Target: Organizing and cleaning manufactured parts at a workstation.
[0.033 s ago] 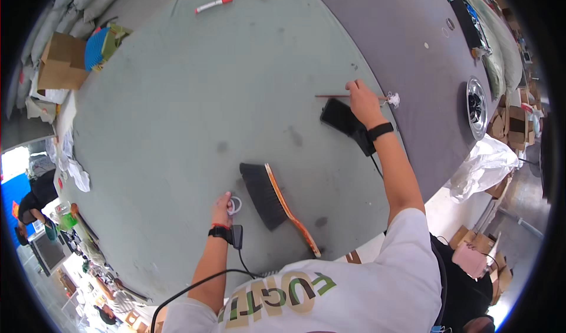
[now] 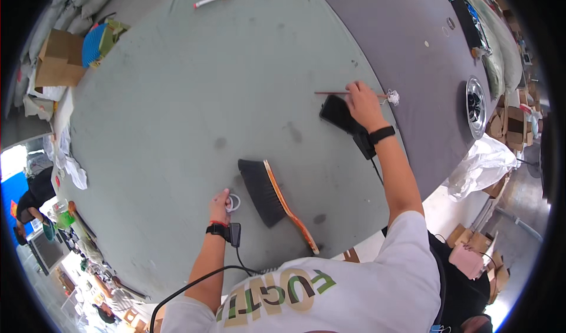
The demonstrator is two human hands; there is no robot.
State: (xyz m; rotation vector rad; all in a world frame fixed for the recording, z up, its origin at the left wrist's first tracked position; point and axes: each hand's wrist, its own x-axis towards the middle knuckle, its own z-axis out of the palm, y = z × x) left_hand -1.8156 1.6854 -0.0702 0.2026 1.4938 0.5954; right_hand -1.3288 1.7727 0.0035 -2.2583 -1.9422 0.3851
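At the table's lower middle, the fingers of my left hand (image 2: 220, 204) are closed on a small white ring (image 2: 234, 203) that looks like a roll of tape. My right hand (image 2: 364, 106), farther off to the right, pinches a thin reddish-brown stick (image 2: 331, 93). A tangle of white string (image 2: 393, 98) sits at the stick's right end. Just below the right hand is a flat black phone-like thing (image 2: 336, 111), partly hidden by the hand. To the right of my left hand lies a brush (image 2: 261, 193) with black bristles and an orange-brown wooden handle, touched by neither hand.
The grey-green table (image 2: 177, 115) meets a purplish-grey surface (image 2: 407, 50) on the right. There stands a round metal dish (image 2: 476, 108). A red-capped marker (image 2: 213, 0) lies at the far edge. Black cables (image 2: 194, 286) run from my wrists. A cardboard box (image 2: 61, 59) is far left.
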